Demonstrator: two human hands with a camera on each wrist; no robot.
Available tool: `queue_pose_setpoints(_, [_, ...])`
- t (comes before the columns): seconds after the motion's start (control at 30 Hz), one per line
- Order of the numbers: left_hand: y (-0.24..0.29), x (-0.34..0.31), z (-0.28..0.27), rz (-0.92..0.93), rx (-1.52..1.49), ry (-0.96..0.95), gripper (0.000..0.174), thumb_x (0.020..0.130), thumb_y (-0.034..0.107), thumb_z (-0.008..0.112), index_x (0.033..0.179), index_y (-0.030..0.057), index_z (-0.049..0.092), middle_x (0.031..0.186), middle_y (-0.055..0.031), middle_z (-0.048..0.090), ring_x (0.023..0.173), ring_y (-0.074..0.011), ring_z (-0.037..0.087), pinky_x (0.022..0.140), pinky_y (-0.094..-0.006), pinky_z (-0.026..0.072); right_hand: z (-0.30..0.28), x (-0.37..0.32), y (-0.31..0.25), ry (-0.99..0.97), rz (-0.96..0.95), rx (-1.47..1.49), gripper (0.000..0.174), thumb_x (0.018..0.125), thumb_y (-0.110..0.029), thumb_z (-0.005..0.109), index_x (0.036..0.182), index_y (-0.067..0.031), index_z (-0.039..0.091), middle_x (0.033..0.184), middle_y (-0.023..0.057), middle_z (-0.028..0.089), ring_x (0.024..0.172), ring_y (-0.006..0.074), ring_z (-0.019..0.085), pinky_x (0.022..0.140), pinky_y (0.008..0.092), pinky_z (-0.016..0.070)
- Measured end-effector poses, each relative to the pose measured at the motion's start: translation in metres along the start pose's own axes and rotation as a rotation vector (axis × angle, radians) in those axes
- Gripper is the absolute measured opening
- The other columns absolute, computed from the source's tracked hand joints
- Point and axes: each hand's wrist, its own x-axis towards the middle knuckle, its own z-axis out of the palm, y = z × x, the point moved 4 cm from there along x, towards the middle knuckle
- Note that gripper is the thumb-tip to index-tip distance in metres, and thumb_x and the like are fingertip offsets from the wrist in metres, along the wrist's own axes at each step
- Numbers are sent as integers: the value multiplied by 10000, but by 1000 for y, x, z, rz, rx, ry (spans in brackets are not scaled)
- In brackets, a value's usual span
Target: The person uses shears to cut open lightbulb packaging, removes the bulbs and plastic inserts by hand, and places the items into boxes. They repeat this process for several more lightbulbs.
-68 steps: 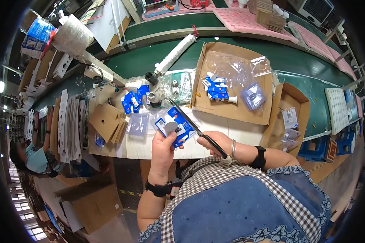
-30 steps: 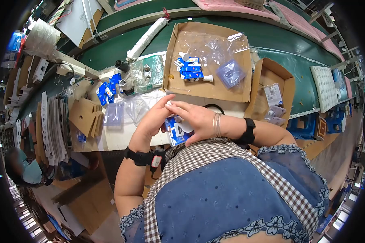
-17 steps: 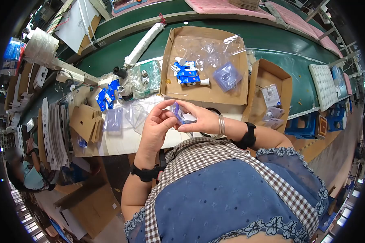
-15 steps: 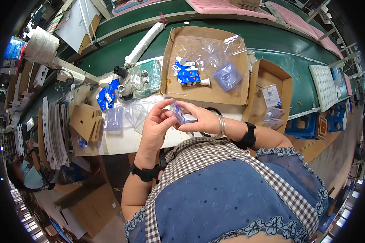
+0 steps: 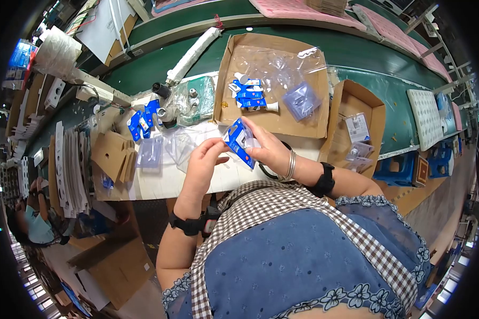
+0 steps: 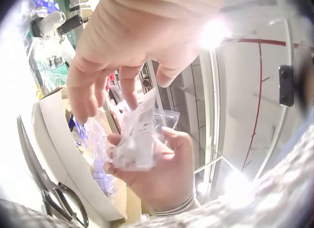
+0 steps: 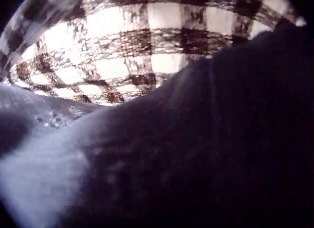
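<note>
Lying left of the left hand's (image 5: 201, 162) fingers were blue cards (image 5: 137, 125) and a clear case (image 5: 149, 154). Those fingers were loosely bent, gripping nothing; whether they touched the blue pack (image 5: 238, 140) was unclear. The right hand's (image 5: 274, 152) fingers pinched it, partly covering it. Beyond them stood a cardboard tray (image 5: 302, 129); below, scissors (image 6: 34, 162), mostly hidden from above; rightward, a smaller box (image 5: 357, 100). The right wrist view hid the fingers.
</note>
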Motion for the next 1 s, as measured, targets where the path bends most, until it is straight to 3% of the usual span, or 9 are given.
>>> queue_pose_setpoints(0.23, [-25, 18, -3, -44, 341, -49, 297, 800, 207, 614, 1002, -10, 606, 863, -23, 609, 761, -72, 536, 677, -224, 429, 6, -2, -18, -30, -33, -417, 838, 684, -290, 595, 1354, 17, 196, 982, 213, 459, 911, 346, 474, 847, 392, 381])
queue_pose_setpoints(0.53, [-19, 62, 6, 136, 90, 110, 168, 758, 118, 635, 869, -7, 625, 750, -21, 610, 643, -68, 534, 606, -200, 421, -40, -8, 12, 94, 314, -471, 866, 683, -353, 594, 1356, 25, 201, 1061, 261, 463, 988, 361, 478, 886, 389, 382])
queue_pose_setpoints(0.67, [7, 96, 20, 9, 58, 99, 307, 787, 172, 637, 1037, 7, 569, 927, -36, 598, 833, -80, 535, 704, -237, 424, -68, -24, 30, 179, 263, -432, 849, 696, -370, 573, 1353, 26, 209, 1084, 275, 463, 1023, 378, 471, 908, 386, 369])
queue_pose_setpoints(0.7, [12, 109, 32, 182, 127, -24, 380, 790, 207, 648, 1090, 3, 535, 1023, -72, 577, 937, -142, 529, 787, -297, 421, -70, -26, 32, 179, 262, -409, 841, 709, -388, 550, 1354, 28, 207, 1086, 278, 467, 1018, 377, 469, 909, 379, 367])
queue_pose_setpoints(0.73, [23, 107, 38, 638, 699, 270, 392, 765, 195, 661, 1084, 9, 532, 1041, -121, 570, 950, -239, 543, 844, -342, 411, -73, -28, 32, 190, 264, -410, 841, 709, -388, 550, 1354, 28, 207, 1086, 278, 467, 1018, 377, 469, 909, 379, 367])
queue_pose_setpoints(0.8, [37, 82, 66, 965, 1009, 299, 353, 728, 127, 666, 1042, 14, 552, 1064, -156, 553, 983, -312, 523, 878, -374, 398, -74, -29, 35, 175, 302, -336, 831, 720, -402, 526, 1354, 30, 206, 1086, 276, 473, 1024, 367, 466, 909, 380, 365])
queue_pose_setpoints(0.83, [40, 71, 79, 1065, 965, 195, 243, 709, 56, 655, 942, 30, 591, 1006, -132, 580, 923, -294, 554, 808, -354, 445, -75, -30, 42, 201, 251, -339, 822, 730, -409, 508, 1354, 31, 204, 1078, 272, 479, 1021, 361, 470, 909, 381, 364])
queue_pose_setpoints(0.87, [36, 66, 92, 886, 842, 31, 117, 719, 22, 634, 833, 28, 608, 888, -113, 613, 805, -260, 592, 692, -335, 479, -77, -30, 45, 207, 254, -333, 822, 730, -409, 508, 1354, 31, 204, 1078, 272, 479, 1021, 361, 470, 909, 381, 364])
queue_pose_setpoints(1.0, [1, 65, 106, 648, 939, -318, 199, 745, 12, 638, 941, 18, 608, 800, -80, 635, 650, -148, 587, 577, -255, 465, -74, -25, 51, 175, 211, -302, 813, 729, -402, 507, 1357, 19, 206, 1076, 263, 481, 1000, 354, 489, 883, 379, 387])
